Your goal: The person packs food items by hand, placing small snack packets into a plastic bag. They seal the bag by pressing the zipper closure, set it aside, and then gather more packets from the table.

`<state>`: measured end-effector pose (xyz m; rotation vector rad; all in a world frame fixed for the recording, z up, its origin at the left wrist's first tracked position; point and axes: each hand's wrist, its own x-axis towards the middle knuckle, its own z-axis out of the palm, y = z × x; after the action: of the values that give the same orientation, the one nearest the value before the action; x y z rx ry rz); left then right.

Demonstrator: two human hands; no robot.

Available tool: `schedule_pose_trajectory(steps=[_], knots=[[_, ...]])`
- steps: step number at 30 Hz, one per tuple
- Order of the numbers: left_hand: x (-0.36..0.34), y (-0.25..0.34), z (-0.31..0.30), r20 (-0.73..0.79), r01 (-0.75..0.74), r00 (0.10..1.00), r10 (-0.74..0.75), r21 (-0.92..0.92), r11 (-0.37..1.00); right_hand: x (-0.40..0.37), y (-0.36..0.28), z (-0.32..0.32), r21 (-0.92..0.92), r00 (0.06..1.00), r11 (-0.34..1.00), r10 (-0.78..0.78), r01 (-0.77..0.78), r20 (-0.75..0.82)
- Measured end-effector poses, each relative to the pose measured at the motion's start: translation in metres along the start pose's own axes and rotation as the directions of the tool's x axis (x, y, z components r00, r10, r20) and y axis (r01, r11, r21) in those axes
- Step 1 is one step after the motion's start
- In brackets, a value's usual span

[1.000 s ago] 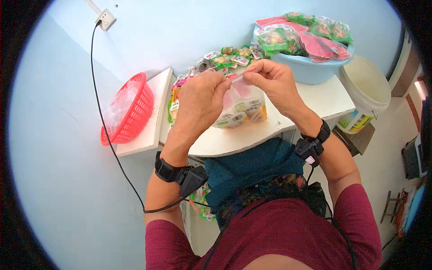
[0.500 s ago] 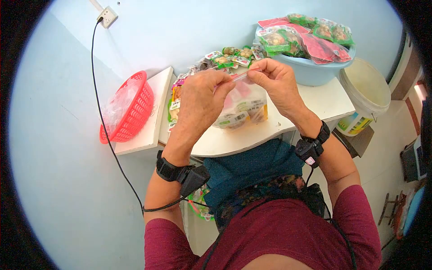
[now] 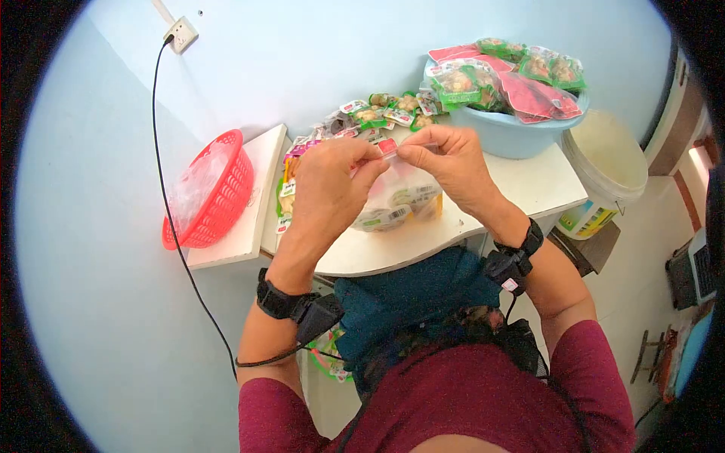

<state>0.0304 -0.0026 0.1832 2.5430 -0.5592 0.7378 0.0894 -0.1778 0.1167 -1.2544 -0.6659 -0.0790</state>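
A clear plastic zip bag (image 3: 404, 198) stands on the white table (image 3: 362, 259), with several small printed food packets showing through it. My left hand (image 3: 337, 180) pinches the top edge of the bag at its left side. On the other side of that edge, my right hand (image 3: 453, 167) pinches it between thumb and fingers. The two hands are close together above the bag. Between them a small red patch shows at the bag's top. Behind my hands lies a pile of green and white snack packets (image 3: 370, 115).
On the left stands a red plastic basket (image 3: 226, 185) holding clear bags. A blue basin (image 3: 498, 140) heaped with filled bags is at the back right. Beyond it stands a white bucket (image 3: 604, 162). A black cable (image 3: 158, 151) hangs along the left wall.
My hands have drawn closer together along the bag's top edge, and the right one has moved left. A red patch now shows between them. The whole view has shifted slightly.
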Motion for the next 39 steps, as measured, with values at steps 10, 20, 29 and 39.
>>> schedule_pose_trajectory(steps=[10,20,29,39], knots=[[-0.030,-0.034,-0.045,0.097,0.256,0.964,-0.249,-0.063,0.965,-0.002,0.001,-0.005,0.040,0.998,0.999,0.018,-0.016,-0.057],[-0.025,-0.006,-0.017,-0.027,0.008,1.000,-0.009,-0.014,1.000,-0.006,-0.006,0.003,0.066,0.997,0.995,0.080,-0.081,0.006],[-0.031,0.005,-0.007,0.023,-0.052,0.998,0.050,0.087,0.995,-0.021,0.008,-0.014,-0.039,0.975,0.998,0.057,-0.049,0.213],[-0.006,-0.045,0.007,0.363,0.261,0.919,-0.154,-0.269,0.927,-0.051,0.056,-0.023,-0.247,0.891,0.954,0.255,-0.169,0.376]])
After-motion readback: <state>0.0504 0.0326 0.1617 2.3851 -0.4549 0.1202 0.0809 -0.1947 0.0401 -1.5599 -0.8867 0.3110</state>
